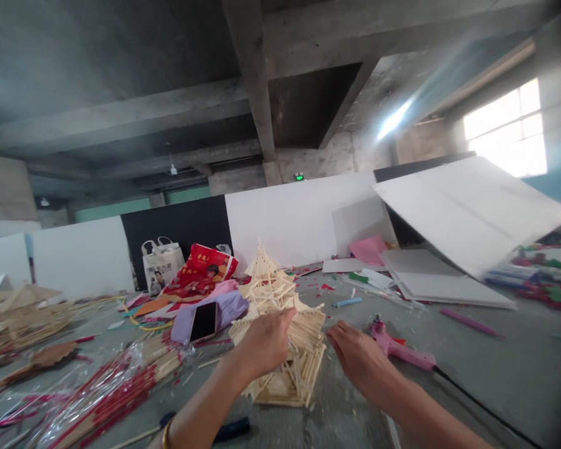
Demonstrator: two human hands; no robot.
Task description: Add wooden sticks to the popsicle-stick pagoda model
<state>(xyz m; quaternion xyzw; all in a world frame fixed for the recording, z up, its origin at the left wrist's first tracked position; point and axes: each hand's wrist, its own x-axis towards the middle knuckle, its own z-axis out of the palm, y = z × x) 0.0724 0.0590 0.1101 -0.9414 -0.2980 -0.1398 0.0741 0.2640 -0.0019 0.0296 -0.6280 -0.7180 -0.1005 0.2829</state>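
Note:
A tiered pagoda model built from thin wooden sticks stands on the grey table, its pointed top rising at the back. My left hand is over the model's front left side, fingers curled together near its middle tiers; whatever they grip is hidden. To the right of the model, a small gap away, my right hand has its fingertips pressed together, and I cannot make out anything in them. Just beyond that hand lies a pink glue gun, its black cord running to the lower right.
Plastic-wrapped bundles of sticks lie at the left. A phone rests on purple cloth beside a red bag. White boards lean and lie at the right back. A purple stick and paper scraps are scattered there.

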